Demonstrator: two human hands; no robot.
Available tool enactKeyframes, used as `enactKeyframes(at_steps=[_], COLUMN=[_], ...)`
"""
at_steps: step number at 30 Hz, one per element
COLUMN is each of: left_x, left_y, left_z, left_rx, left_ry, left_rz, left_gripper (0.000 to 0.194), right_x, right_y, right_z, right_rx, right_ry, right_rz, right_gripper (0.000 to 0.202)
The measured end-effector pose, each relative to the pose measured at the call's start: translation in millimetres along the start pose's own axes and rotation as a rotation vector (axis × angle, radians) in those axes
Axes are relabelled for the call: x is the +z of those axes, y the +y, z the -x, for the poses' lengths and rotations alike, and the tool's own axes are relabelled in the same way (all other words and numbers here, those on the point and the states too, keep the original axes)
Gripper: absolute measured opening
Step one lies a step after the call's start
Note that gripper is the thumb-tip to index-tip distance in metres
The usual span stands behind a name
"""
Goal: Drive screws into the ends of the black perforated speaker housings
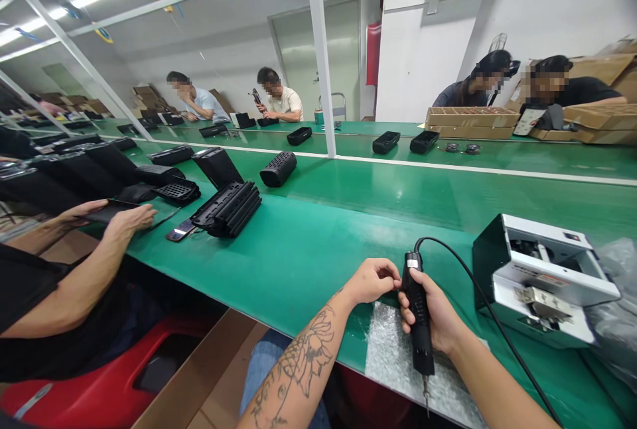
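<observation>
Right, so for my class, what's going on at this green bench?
A person's right hand grips a black corded screwdriver, its bit pointing down over a silvery sheet. The left hand is close beside the tool, fingers bent; whether it holds anything small is unclear. At left, a co-worker's hands hold a dark piece. Black casings sit along the bench.

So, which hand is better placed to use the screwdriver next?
Probably the right hand: it grips the screwdriver, tip pointing down. The left hand is only beside the screwdriver's upper part.
</observation>
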State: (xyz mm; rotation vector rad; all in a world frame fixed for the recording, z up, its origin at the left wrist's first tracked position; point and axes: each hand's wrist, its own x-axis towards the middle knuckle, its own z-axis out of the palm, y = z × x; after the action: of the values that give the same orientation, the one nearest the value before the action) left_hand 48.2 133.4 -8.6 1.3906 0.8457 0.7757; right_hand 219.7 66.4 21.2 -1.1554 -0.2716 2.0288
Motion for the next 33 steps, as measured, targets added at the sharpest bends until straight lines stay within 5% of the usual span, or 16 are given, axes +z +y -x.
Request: enactKeyframes(at_steps=[33], left_x=[0.1], left_y=[-1.0], left_z=[-0.4], left_rx=[-0.005], left_ry=[0.007], left_rz=[-0.001], left_gripper=[0.02], right_x=[1.3], right_y=[-0.8], right_z=[0.4], right_rx=[-0.003], right_ry=[-0.014], right_rz=[0.003], right_gripper=[0.048])
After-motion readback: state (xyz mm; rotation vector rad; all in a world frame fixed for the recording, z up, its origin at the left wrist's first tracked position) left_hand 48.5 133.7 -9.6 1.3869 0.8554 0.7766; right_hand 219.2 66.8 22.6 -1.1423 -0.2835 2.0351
